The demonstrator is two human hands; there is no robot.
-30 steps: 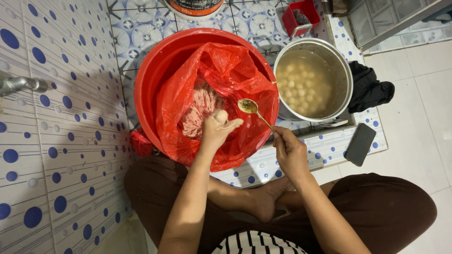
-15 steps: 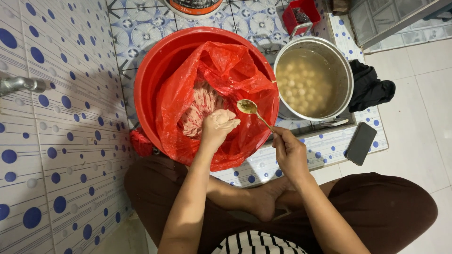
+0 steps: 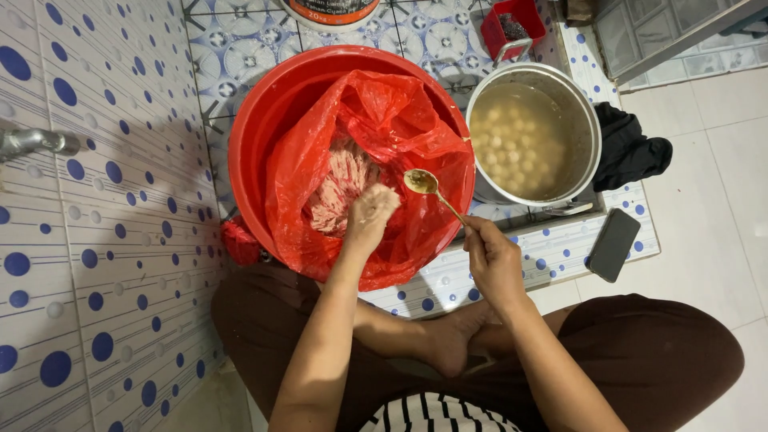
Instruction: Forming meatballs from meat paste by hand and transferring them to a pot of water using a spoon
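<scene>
- Left hand [image 3: 370, 214]: grip closed into a loose fist around a lump of the pink minced meat [image 3: 340, 188], knuckles up, low inside the red plastic bag [image 3: 384, 136].
- Right hand [image 3: 494, 264]: grip pinched together on the handle end of a metal spoon [image 3: 434, 193]; the spoon's bowl is coated with paste and sits just beside the left hand, above the bag's right side.
- Minced meat: a pale pink ridged mass at the bottom of the bag, to the left of and beneath the left fist.
- Red plastic bag: open, crumpled, lining a round red basin [image 3: 260, 136] that stands on the floor.
- Metal pot [image 3: 588, 120]: just right of the basin, touching or nearly touching it; holds cloudy broth with many pale round balls floating in it.
- Black cloth [image 3: 628, 152]: bunched against the pot's right side.
- Dark phone [image 3: 614, 244]: flat on the patterned floor tiles, below the cloth, well apart from the right hand.
- Small red container [image 3: 512, 24]: on the floor behind the pot.
- Person: sits cross-legged on the floor in dark trousers, one bare foot [image 3: 448, 340] tucked between the forearms.
- Metal tap [image 3: 36, 142]: juts from the blue-dotted wall at left.
</scene>
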